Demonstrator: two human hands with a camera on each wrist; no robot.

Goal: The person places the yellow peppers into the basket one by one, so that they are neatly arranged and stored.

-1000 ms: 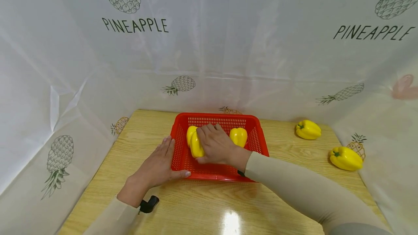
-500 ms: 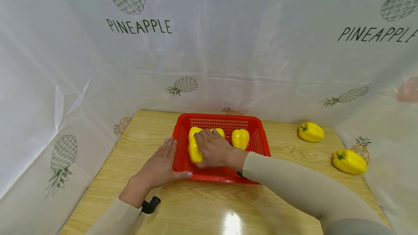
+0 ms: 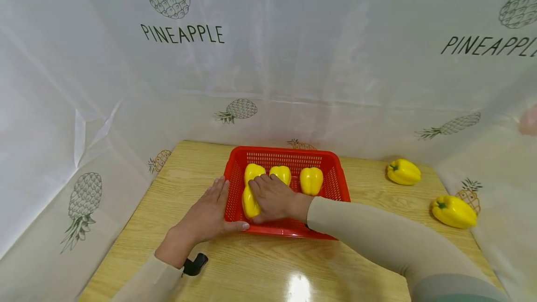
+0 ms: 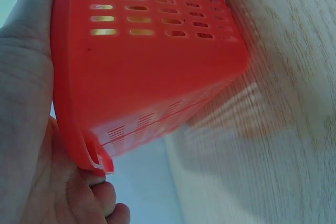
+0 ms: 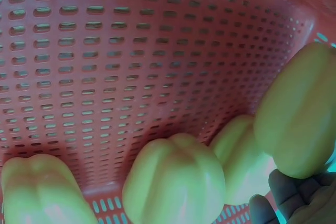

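Note:
A red perforated basket (image 3: pixel 289 233) holds several yellow bell peppers. My right hand (image 3: pixel 272 199) reaches in at the front left and holds one yellow bell pepper (image 3: pixel 250 205), which the right wrist view shows tilted above my dark fingertips (image 5: pixel 286 187). Behind it sit three more: the left bell pepper (image 3: pixel 254 171), the middle bell pepper (image 3: pixel 281 173) and the right bell pepper (image 3: pixel 311 181). My left hand (image 3: pixel 205 213) rests against the basket's near left corner, fingers straight along the left rim and thumb along the front rim. The right palm's grip is partly hidden.
Two more yellow bell peppers lie on the wooden table (image 3: pixel 260 269) at the right, a far bell pepper (image 3: pixel 403 172) and a nearer bell pepper (image 3: pixel 454 211). A white sheet printed with pineapples (image 3: pixel 285 59) encloses the back and sides.
My right hand has brought the bell pepper toward the basket's front and lower, uncovering the left and middle peppers behind it. My left hand keeps its place at the corner.

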